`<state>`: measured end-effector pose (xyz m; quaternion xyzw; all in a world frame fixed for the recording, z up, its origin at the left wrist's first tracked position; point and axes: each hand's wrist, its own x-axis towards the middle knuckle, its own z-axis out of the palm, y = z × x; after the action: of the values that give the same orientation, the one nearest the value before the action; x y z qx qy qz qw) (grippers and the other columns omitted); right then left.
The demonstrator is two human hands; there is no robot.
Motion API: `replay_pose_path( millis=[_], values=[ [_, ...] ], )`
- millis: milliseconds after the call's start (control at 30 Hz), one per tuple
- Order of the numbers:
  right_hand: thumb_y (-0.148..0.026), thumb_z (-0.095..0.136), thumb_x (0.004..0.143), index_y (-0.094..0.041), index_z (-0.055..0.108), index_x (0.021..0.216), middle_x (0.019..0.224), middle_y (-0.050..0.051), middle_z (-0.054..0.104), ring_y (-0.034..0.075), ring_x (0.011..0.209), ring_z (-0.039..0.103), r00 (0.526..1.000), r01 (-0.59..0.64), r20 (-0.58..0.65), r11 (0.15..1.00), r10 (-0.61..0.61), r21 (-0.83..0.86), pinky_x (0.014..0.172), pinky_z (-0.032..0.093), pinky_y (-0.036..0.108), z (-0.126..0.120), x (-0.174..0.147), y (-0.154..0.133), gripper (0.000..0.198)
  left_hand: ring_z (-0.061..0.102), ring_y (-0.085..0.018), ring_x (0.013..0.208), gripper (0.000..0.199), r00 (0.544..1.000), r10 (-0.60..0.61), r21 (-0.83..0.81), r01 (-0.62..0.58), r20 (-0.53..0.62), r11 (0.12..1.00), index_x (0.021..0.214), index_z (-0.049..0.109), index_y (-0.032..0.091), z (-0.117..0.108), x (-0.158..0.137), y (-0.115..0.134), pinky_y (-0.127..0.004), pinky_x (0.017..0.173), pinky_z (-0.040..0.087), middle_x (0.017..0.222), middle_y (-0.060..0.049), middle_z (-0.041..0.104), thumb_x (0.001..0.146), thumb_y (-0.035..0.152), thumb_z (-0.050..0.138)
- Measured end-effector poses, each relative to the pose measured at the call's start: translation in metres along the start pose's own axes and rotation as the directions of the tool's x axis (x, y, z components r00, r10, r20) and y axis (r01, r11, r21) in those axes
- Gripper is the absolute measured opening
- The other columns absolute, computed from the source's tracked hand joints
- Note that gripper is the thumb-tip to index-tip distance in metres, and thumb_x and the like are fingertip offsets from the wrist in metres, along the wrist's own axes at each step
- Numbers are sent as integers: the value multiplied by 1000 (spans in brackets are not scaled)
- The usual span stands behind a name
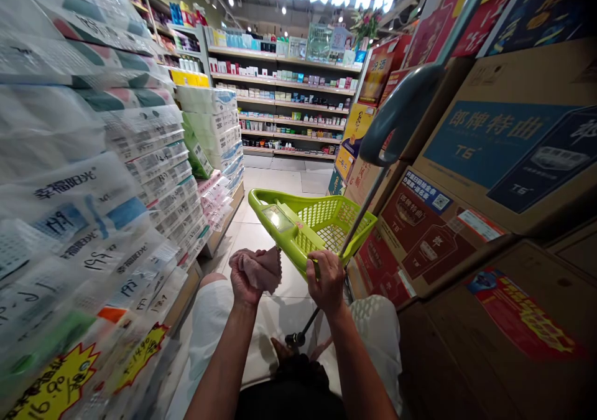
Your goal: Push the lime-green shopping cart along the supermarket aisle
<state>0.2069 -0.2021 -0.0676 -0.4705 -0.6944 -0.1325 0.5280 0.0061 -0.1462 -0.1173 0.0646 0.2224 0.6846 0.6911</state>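
A crumpled pinkish-grey cloth [262, 269] is bunched in my left hand [245, 280], held a little to the left of the basket. My right hand [326, 280] has its fingers curled over the near rim of a lime-green plastic shopping basket [286, 224]. The basket has slotted walls and a small clear label panel on its left side, and its inside looks bare where I can see it. A thin metal pole [361, 211] with a grey-blue curved handle [403, 112] rises past the basket's right side.
Stacked tissue packs [158, 177] with handwritten prices line the left. Cardboard cartons [504, 127] are piled high on the right. Shelves [284, 84] of small boxed goods stand across the far end, beyond the tiled floor [261, 211]. My bent knees [373, 320] flank my arms.
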Motion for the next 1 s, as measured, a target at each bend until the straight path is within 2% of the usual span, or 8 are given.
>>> replay_pose_path(
  millis=[133, 333, 433, 500, 567, 633, 833, 1000],
  values=[
    [-20, 51, 99, -24, 61, 100, 91, 4, 68, 21, 90, 63, 1000, -5, -3, 1000, 5, 6, 88, 49, 36, -1, 0, 1, 11, 65, -13, 67, 30, 995, 91, -13, -92, -32, 996, 68, 44, 21, 14, -6, 1, -27, 77, 61, 65, 3, 60, 86, 29, 68],
    [-21, 50, 100, -23, 60, 98, 89, 5, 67, 21, 87, 62, 1000, 3, -9, 1000, -3, 5, 85, 49, 35, -3, 1, 0, 11, 53, -12, 51, 40, 965, 224, 235, -251, 133, 939, 75, 48, 22, 58, 2, 8, -25, 60, 57, 54, 6, 44, 96, 51, 66],
    [-21, 51, 100, -23, 60, 98, 88, 4, 67, 21, 87, 62, 1000, 7, -19, 1000, -7, 3, 85, 48, 35, -3, 1, 0, 10, 59, -12, 63, 25, 917, 361, 362, -398, 169, 843, 96, 59, 24, 77, 21, 18, -24, 69, 57, 65, 6, 47, 92, 43, 74],
    [-20, 51, 100, -23, 61, 97, 88, 4, 67, 21, 87, 62, 1000, 12, -28, 1000, -12, 5, 85, 48, 35, -2, 1, 0, 11, 64, -15, 83, 29, 856, 487, 500, -503, 175, 705, 104, 63, 23, 85, 30, 18, -25, 85, 57, 78, 3, 50, 86, 37, 81],
    [-20, 52, 100, -23, 62, 96, 88, 4, 68, 20, 87, 62, 999, 16, -46, 1000, -15, 17, 85, 49, 35, -2, 0, 0, 11, 61, -19, 104, 30, 797, 569, 633, -549, 202, 545, 104, 66, 22, 83, 30, 10, -28, 103, 50, 91, -1, 51, 83, 35, 84],
    [-20, 53, 99, -23, 61, 91, 85, 3, 67, 19, 84, 62, 998, 11, -64, 999, -7, 49, 82, 49, 34, -1, 0, 1, 12, 55, -23, 117, 29, 780, 582, 683, -555, 229, 475, 106, 68, 23, 73, 21, -9, -31, 113, 42, 101, -4, 51, 83, 33, 83],
    [-21, 54, 99, -24, 47, 64, 64, -1, 55, 15, 63, 53, 990, 16, -144, 998, -6, 64, 64, 43, 29, -4, 5, 11, 36, 60, -23, 109, 24, 888, 426, 454, -456, 174, 765, 101, 60, 23, 37, 15, -51, -32, 98, 51, 103, -5, 57, 86, 27, 78],
    [-20, 54, 99, -24, 41, 60, 58, -3, 50, 12, 56, 49, 986, 69, -153, 996, -60, 57, 58, 39, 27, -8, 9, 19, 41, 59, -18, 112, 14, 775, 618, 394, -614, 135, 684, 98, 62, 20, 63, 66, -31, -23, 96, 48, 106, -5, 59, 98, 34, 65]
  ],
)
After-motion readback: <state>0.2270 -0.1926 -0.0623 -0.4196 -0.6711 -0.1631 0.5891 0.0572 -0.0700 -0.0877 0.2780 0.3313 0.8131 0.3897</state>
